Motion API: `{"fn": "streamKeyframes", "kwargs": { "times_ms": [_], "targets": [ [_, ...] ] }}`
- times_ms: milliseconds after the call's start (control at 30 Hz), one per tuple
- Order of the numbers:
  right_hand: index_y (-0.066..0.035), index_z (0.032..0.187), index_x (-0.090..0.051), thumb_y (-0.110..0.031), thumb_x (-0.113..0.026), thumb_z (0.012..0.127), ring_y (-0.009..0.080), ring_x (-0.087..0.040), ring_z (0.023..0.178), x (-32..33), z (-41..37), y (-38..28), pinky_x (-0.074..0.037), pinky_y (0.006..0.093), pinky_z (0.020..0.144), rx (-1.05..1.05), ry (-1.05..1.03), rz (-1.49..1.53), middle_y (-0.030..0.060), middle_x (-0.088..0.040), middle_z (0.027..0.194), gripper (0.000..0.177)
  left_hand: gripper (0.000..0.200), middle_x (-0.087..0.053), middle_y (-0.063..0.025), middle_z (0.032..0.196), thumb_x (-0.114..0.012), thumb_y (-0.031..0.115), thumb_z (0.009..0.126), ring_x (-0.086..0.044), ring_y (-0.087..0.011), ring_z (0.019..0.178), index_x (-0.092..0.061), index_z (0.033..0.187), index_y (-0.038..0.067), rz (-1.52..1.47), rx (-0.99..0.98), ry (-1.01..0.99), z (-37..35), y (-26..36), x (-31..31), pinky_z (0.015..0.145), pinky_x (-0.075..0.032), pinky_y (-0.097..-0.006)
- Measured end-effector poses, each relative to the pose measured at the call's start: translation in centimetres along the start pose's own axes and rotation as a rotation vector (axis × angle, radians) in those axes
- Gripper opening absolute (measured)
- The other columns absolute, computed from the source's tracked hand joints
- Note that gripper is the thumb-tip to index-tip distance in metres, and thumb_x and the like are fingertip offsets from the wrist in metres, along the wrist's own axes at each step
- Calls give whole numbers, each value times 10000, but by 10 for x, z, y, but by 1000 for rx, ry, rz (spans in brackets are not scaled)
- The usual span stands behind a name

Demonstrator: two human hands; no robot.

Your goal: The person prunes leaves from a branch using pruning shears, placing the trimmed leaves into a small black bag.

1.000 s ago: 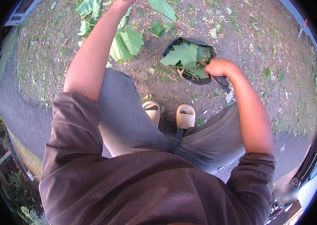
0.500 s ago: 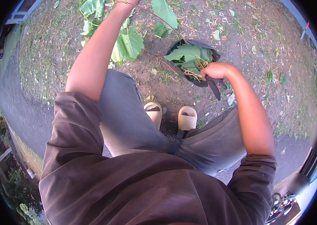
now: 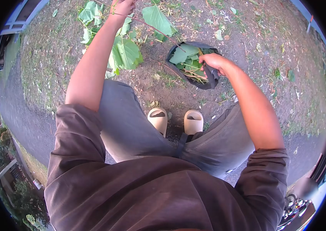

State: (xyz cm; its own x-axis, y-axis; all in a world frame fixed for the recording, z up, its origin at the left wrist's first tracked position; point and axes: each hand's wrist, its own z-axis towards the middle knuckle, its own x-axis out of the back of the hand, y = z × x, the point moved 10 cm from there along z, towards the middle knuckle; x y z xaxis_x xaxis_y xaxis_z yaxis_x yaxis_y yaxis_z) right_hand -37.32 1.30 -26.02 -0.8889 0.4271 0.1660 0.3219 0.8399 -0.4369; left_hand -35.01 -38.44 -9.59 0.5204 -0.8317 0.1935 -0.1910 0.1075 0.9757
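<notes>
Near the top edge, my left hand [image 3: 123, 7] is closed around a thin reddish vine stem [image 3: 153, 27]. The stem slants down to the right and its end lies over a dark bag [image 3: 170, 64]. Cut green leaves [image 3: 182, 56] and pale stalks fill the bag's mouth. At the bag's right side, my right hand [image 3: 214, 62] is closed on dark-handled pruning shears [image 3: 211, 75]; their blades are hidden. Large green leaves [image 3: 126, 54] hang or lie below my left hand, and another broad leaf [image 3: 157, 20] is beside the stem.
Bare soil [image 3: 247, 57] with patchy grass and leaf scraps surrounds the bag. My feet in beige slides [image 3: 158, 120] are just below it. A paved strip [image 3: 28, 104] runs along the left, and a bicycle [image 3: 292, 208] shows at lower right.
My left hand has come slightly down and left with the stem. My right hand has moved up and left; the shears' handles, earlier sticking out below it, are now closer to the bag's rim.
</notes>
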Motion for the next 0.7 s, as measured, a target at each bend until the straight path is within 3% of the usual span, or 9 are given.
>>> {"fn": "streamKeyframes", "kwargs": {
  "times_ms": [133, 300, 367, 400, 433, 500, 533, 667, 700],
  "targets": [
    [-33, 958, -654, -349, -631, 942, 200, -683, 631, 5, 3, 2, -585, 418, 577, -2, -6, -140, 67, -685, 812, 317, 253, -515, 47, 698, -662, 259, 997, -426, -61, 586, -773, 1041, 36, -17, -9, 10, 2, -1, -1, 532, -324, -256],
    [-30, 961, -680, -392, -630, 933, 207, -693, 635, -6, -25, 20, -564, 392, 561, -162, -209, -315, 85, -699, 805, 366, 262, -528, 47, 706, -667, 277, 1008, -438, -66, 595, -758, 1010, 32, -40, -39, 3, 1, 7, -12, 545, -344, -257],
    [-31, 992, -688, -403, -627, 929, 208, -700, 651, -4, -43, 9, -564, 399, 577, -154, -233, -491, 85, -708, 818, 382, 296, -539, 46, 717, -669, 320, 1027, -444, -70, 601, -750, 989, 38, -43, 0, -133, -3, 5, -27, 557, -353, -260],
    [-32, 1022, -696, -414, -624, 925, 210, -708, 667, -2, -53, 7, -564, 405, 592, -148, -250, -661, 86, -718, 832, 401, 399, -550, 42, 733, -643, 426, 1044, -456, -75, 625, -753, 995, 46, 80, -70, -305, -2, 4, -36, 578, -362, -257],
    [-32, 1022, -696, -414, -624, 925, 210, -708, 667, 0, -61, 4, -564, 405, 592, -152, -252, -654, 86, -718, 832, 401, 399, -550, 42, 733, -643, 426, 1044, -456, -75, 625, -753, 995, 46, 81, -67, -313, 1, -4, -34, 578, -362, -257],
    [-51, 1033, -748, -439, -649, 885, 201, -711, 718, 3, -77, -11, -542, 351, 628, -82, -236, -751, 104, -738, 818, 426, 421, -405, 73, 675, -750, 432, 958, -400, -85, 608, -730, 1096, 35, 183, -12, -413, -2, -15, -48, 599, -327, -271],
    [-50, 1081, -752, -437, -653, 893, 187, -714, 780, 3, -83, -17, -558, 354, 685, -60, -247, -794, 86, -744, 847, 442, 473, -293, 98, 646, -602, 468, 1055, -289, -51, 603, -719, 1043, 10, 241, -39, -465, -10, -15, -58, 578, -253, -262],
    [-46, 1129, -728, -431, -627, 928, 201, -724, 834, -12, -88, -25, -584, 374, 762, 91, -430, -677, 94, -757, 957, 446, 523, -287, 96, 694, -513, 503, 1088, -253, -36, 626, -708, 1025, 22, 96, 35, -613, -15, -16, -76, 581, -224, -247],
    [-51, 1127, -707, -421, -619, 947, 214, -730, 857, -22, -89, -29, -594, 393, 755, 135, -473, -442, 105, -741, 1001, 421, 523, -287, 96, 694, -513, 503, 1088, -253, -36, 626, -708, 1025, 22, 96, 37, -618, -16, -14, -78, 581, -224, -247]
  ]
}}
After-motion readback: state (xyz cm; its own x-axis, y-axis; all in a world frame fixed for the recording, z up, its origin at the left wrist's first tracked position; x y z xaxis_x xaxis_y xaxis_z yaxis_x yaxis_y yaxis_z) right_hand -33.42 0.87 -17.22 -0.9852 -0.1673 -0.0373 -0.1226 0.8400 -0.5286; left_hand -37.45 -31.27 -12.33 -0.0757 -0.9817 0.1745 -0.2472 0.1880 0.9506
